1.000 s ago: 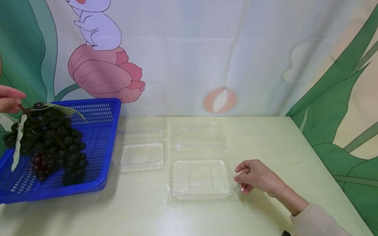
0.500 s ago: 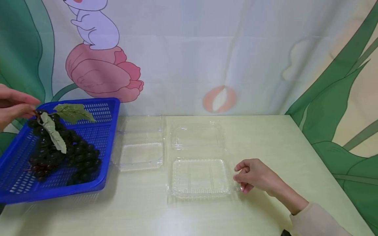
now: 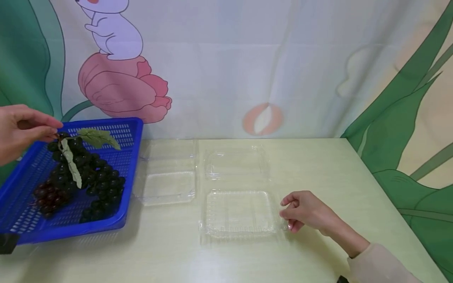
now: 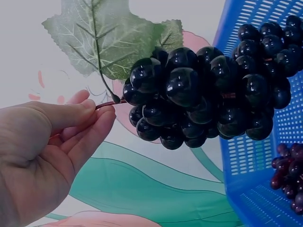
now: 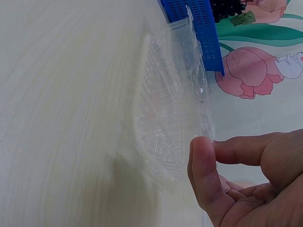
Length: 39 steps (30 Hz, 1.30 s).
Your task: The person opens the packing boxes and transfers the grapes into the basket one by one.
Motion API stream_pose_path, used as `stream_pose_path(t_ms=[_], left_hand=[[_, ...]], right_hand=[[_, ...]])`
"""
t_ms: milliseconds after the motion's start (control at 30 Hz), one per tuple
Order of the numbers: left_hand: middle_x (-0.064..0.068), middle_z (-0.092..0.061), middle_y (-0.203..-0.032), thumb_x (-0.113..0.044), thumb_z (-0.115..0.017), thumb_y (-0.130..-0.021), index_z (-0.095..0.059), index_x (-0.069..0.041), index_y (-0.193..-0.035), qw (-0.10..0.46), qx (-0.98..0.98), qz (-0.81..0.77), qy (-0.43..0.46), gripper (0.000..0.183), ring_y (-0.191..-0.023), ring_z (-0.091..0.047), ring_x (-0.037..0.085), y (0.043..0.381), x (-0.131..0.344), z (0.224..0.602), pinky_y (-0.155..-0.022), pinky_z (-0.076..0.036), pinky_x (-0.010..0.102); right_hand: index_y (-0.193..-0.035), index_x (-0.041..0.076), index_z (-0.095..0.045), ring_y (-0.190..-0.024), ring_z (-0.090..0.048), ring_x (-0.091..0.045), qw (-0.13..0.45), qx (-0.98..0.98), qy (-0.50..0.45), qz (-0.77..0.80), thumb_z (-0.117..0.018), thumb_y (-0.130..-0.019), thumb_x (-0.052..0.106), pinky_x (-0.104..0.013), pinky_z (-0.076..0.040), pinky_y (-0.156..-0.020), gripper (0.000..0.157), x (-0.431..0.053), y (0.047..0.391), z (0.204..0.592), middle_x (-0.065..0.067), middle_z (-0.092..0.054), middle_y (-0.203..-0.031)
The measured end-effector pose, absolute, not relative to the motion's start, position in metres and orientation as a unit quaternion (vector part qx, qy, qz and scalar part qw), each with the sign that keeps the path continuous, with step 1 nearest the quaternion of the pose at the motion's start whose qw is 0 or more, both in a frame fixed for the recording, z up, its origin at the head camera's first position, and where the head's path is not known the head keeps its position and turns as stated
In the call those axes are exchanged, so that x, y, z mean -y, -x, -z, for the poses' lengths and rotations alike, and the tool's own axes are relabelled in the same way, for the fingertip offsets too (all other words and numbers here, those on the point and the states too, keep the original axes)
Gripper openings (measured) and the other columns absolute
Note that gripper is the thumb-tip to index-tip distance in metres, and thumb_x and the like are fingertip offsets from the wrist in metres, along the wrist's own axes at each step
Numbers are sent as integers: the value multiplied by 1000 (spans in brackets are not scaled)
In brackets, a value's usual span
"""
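My left hand (image 3: 26,131) pinches the brown stem of a bunch of black grapes (image 3: 83,157) between thumb and fingertips. The bunch hangs over a blue plastic basket (image 3: 128,173), and two green leaves spread from its stem; the leaf (image 4: 109,42) shows large in the left wrist view. Dark red grapes (image 3: 51,197) lie in the basket beside it. My right hand (image 3: 304,212) pinches the right edge of an opened clear plastic clamshell box (image 3: 240,212) on the table. In the right wrist view, thumb and forefinger meet at the rim of that box (image 5: 165,94).
Another opened clear box (image 3: 170,186) lies between the basket and the gripped one, both on the pale wooden table (image 3: 170,251). A printed curtain (image 3: 219,78) with a rabbit and flowers hangs behind the table. The basket stands at the table's left end.
My left hand has moved right with the black grapes, bringing them lower and further over the basket. The red grapes show more clearly now. My right hand and the boxes stay put.
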<state>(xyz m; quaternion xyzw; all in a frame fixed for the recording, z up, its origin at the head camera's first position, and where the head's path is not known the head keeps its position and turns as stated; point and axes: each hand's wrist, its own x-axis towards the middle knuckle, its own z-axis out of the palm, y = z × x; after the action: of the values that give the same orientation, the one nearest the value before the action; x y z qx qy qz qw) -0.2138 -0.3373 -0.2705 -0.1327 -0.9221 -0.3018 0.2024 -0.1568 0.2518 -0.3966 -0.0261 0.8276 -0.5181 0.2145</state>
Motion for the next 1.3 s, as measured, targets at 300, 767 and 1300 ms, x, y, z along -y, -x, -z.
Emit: stream_pose_path(t_ms=[300,767,1300], left_hand=[[35,-50,-102,15,-48,-102,-60,26,-109,171,942,266,116,17,-68,-40,-27,222,328,270,-64,-44,1],[34,-69,-87,6,-59,-101,-66,19,-107,117,971,200,64,16,-84,-69,53,232,306,258,-70,-58,57],[31,-71,-100,0,-56,-104,-70,11,-112,63,978,191,62,19,-92,-67,50,249,308,277,-55,-49,39]], right_hand=[[-115,-13,-56,-58,-65,-21,212,-827,29,520,-72,-91,1,-36,-61,-58,32,-252,157,396,-15,-64,-76],[-113,-13,-56,-58,-65,-20,213,-825,32,523,-72,-91,1,-35,-61,-57,31,-252,158,396,-14,-64,-76],[-113,-12,-56,-58,-64,-20,212,-825,33,523,-72,-91,1,-35,-61,-57,30,-253,159,398,-12,-63,-75]])
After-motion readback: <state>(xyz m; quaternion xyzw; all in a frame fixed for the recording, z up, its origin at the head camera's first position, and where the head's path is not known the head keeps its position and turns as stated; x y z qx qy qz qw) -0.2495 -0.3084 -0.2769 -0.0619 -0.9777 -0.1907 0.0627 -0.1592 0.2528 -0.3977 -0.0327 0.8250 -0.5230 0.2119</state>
